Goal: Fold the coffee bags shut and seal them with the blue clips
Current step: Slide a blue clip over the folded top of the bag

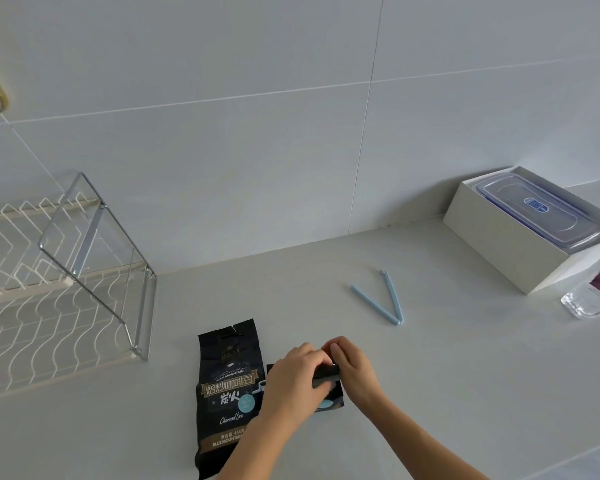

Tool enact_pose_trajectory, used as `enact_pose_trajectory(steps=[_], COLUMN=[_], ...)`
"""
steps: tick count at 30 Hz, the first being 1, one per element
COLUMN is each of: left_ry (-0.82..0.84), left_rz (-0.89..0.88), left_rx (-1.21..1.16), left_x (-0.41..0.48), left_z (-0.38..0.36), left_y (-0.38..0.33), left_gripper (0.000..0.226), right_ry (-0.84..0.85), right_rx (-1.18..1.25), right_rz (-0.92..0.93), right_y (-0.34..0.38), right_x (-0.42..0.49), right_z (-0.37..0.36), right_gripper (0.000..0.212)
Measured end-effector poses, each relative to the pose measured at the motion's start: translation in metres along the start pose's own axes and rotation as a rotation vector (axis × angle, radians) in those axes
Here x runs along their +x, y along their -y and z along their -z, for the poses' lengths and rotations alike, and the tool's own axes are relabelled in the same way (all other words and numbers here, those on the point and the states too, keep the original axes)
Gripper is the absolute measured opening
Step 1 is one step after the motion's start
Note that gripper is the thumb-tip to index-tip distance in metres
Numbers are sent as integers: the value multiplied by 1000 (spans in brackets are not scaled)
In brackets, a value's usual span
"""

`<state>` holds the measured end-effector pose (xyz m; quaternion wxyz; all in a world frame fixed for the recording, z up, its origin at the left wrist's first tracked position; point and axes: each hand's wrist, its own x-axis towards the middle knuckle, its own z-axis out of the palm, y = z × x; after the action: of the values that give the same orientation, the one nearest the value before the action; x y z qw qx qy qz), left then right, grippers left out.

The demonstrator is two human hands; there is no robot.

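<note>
Both hands, left hand [293, 379] and right hand [352, 370], pinch the small coffee bag [328, 393] between closed fingers [314, 355], open blue clip [383, 297] at one o'clock.

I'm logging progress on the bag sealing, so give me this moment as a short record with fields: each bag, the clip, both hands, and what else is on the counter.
left bag: black coffee bag lying flat, top unfolded, no clip on it
right bag: second coffee bag under both hands, mostly hidden
left hand: left hand pressing on the second bag's top
right hand: right hand gripping the same top edge
spare clip: blue clip open in a V, lying apart on the counter
other: dish rack, white box holding a lidded container, bottle
</note>
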<state>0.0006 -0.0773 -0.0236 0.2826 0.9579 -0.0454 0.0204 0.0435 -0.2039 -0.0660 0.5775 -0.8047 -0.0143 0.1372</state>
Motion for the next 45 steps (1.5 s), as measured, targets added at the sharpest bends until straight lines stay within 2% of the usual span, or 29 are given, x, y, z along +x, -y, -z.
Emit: enact_pose_trajectory(steps=[4, 8, 14, 19, 22, 25, 27, 31, 35, 40, 42, 45], left_ry=[-90, -117, -152, -154, -99, -13, 5, -9, -19, -64, -102, -164], left_rz=[-3, -78, -77, -84, -113, -102, -90, -56, -36, -23, -41, -26], left_rx=[3, -9, -33, -22, -24, -102, -94, -41, -37, 7, 37, 53], left_x=[-4, -12, -20, -19, -15, -8, -7, -13, -13, -21, -26, -32], left_z=[-4, -7, -8, -10, -6, 1, 6, 16, 23, 28, 28, 24], left_y=[-1, -3, -1, -1, -1, 0, 7, 30, 38, 51, 53, 55], left_gripper=[13, 18, 14, 14, 17, 17, 20, 21, 15, 14, 18, 19], right_ry=[14, -36, -58, -48, -32, -53, -66, -32, 85, -63, -78, -74], right_rx=[-8, -3, -302, -420, -423, -312, -243, -185, -440, -627, -666, -658], right_rz=[10, -9, 122, 238, 218, 131, 136, 247, 381, 570, 660, 693], right_y=[-1, -10, -10, -12, -14, -13, -9, 6, 6, 5, 6, 6], right_x=[0, -6, -10, -9, -3, 1, 1, -5, -11, -14, -16, -19], right_z=[0, 0, 2, 5, 7, 10, 13, 15, 18, 21, 19, 17], right_gripper=[29, 32, 23, 20, 24, 30, 28, 26, 22, 12, 12, 12])
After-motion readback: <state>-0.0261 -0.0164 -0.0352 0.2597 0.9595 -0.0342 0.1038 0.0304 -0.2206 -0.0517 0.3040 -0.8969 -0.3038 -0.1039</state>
